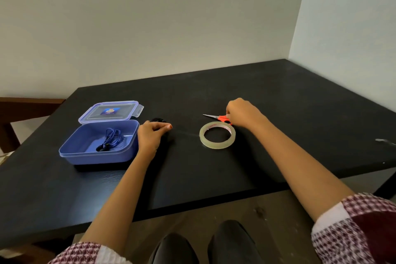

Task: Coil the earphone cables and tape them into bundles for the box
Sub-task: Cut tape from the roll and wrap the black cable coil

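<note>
A black table (278, 126) filled the middle of the frame, with a pale wall behind it and a brown wooden chair (19, 111) at the left edge. On the table's left part sat an open blue box (96, 159), its clear-topped lid (109, 111) lying back behind it, toward the upper left.

Two bare forearms reached up from patterned sleeves at the bottom corners. The left hand (152, 136) rested on the table just right of the box, fingers curled, thumb and forefinger pressed together on the end of a thin tape strip (186, 133). The right hand (243, 111) lay right of centre, fingers curled down around the orange handles of the scissors (222, 118), whose blades pointed left along the tabletop.

A roll of clear tape (216, 145) lay flat between the hands, just below the scissors; the faint strip ran from it to the left fingertips. A coiled blue earphone cable (111, 137) lay inside the box. A dark earphone coil (158, 119) showed just above the left knuckles, beside the box's right corner; whether the hand gripped it could not be told.
</note>
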